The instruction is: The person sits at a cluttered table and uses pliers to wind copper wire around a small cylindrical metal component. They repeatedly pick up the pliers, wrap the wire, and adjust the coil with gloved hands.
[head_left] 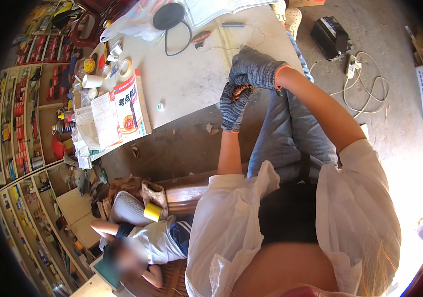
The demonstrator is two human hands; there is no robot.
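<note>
Both my hands wear grey knit gloves with orange cuffs and meet at the table's near edge, above my knees. My left hand (234,111) is closed from below around a small copper-coloured, coil-like piece (241,90), mostly hidden between the gloves. Over it lies my right hand (257,68), fingers bent down onto the same piece. Farther off on the white table (182,81) rests a reddish-brown piece with a dark end (201,37). Near it are a grey stick (233,24) with thin wire and a black disc (168,16) with a looped cord.
An open book (211,11) and a plastic bag (135,22) occupy the table's far side. Tape (125,67), a white cup (92,81) and a booklet (131,106) sit left. A person (159,242) reclines lower left. A black battery-like box (330,37) and cable (365,84) lie on the floor.
</note>
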